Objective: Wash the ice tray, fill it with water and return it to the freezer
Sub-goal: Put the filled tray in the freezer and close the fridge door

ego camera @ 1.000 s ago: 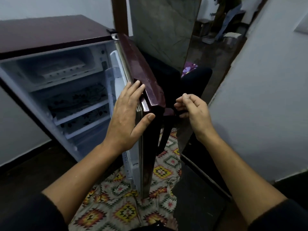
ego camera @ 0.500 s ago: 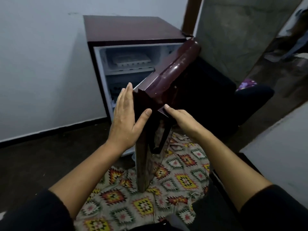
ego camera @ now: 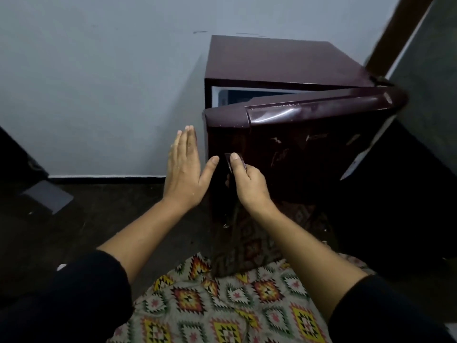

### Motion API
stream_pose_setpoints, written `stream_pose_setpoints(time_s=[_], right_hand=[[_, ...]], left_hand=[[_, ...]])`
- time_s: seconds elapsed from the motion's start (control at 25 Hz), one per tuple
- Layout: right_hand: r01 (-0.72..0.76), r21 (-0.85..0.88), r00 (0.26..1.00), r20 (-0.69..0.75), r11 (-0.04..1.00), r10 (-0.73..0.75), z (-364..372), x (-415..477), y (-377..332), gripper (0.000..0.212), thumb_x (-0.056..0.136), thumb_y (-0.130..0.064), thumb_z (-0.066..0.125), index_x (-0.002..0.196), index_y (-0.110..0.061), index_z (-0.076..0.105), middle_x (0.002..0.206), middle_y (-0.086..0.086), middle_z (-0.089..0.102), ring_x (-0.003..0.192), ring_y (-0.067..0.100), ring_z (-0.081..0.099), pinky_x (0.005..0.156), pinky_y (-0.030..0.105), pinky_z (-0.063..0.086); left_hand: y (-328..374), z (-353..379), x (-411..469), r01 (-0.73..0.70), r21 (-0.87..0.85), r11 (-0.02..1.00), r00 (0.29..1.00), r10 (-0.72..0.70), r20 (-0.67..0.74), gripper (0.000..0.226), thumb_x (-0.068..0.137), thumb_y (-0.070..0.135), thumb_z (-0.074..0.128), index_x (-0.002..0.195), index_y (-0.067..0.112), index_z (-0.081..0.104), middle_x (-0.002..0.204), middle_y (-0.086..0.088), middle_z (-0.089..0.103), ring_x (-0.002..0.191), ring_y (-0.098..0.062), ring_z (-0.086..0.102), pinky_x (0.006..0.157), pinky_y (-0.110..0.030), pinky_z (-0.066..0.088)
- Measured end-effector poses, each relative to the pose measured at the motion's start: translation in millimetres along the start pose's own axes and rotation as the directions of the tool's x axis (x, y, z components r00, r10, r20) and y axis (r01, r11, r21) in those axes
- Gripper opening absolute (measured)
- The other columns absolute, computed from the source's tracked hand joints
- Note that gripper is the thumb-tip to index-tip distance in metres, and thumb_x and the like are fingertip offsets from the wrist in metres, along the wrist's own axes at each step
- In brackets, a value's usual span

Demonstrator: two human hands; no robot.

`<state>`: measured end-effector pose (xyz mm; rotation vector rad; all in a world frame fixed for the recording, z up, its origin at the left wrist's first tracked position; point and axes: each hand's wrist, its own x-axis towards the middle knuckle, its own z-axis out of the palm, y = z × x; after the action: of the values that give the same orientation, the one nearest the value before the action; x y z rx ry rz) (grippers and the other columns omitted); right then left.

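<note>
My left hand [ego camera: 184, 169] stands flat and upright, fingers straight and together and thumb spread toward the edge of the glossy maroon fridge door [ego camera: 309, 154]; it holds nothing. My right hand [ego camera: 249, 181] has its grip curled round the dark door handle [ego camera: 227, 160], thumb on top. The small maroon fridge [ego camera: 272, 60] stands against the pale wall [ego camera: 99, 82], its door ajar by a narrow gap.

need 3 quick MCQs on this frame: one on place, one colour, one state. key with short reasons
1. Where is the right hand? A: on the fridge top. B: on the door handle. C: on the floor.
2. What colour is the fridge door? A: white. B: green. C: maroon.
3. The door is: A: ajar. B: fully shut. C: wide open.

Key:
1 B: its fingers curl round the handle.
2 C: the glossy front is dark maroon.
3 A: a narrow gap at the top shows the pale interior.
</note>
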<state>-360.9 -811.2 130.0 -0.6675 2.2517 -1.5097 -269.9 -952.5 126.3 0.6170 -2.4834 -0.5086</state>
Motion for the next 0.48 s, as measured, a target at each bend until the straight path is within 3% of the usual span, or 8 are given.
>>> stream_pose_setpoints(time_s=[0.28,0.48], right_hand=[[-0.01,-0.008,0.995,-0.099,1.0,0.009,36.7,61.7,-17.3,0.068,0.104,-0.067,0.032,0.084,-0.014,0.07,0.08,0.001,0.072,0.074,0.015,0.07,0.069,0.034,0.057],[-0.033,0.002,0.98,-0.197,0.999,0.033,55.4,94.5,-22.6,0.066,0.104,-0.067,0.032,0.085,-0.016,0.069,0.077,-0.002,0.07,0.072,0.014,0.069,0.065,0.032,0.055]], left_hand=[[-30.7,8.3,68.2,0.024,0.171,0.985,1.0,-0.025,0.004,0.081,0.107,0.056,0.024,0.165,0.005,0.001,0.174,-0.013,0.002,0.161,-0.027,-0.002,0.131,-0.048,0.006],[-50.1,16.2,112.3,-0.052,0.221,0.974,0.998,0.044,0.044,0.079,0.108,0.054,0.024,0.165,0.004,0.003,0.174,-0.014,0.004,0.161,-0.027,-0.001,0.131,-0.046,0.004]])
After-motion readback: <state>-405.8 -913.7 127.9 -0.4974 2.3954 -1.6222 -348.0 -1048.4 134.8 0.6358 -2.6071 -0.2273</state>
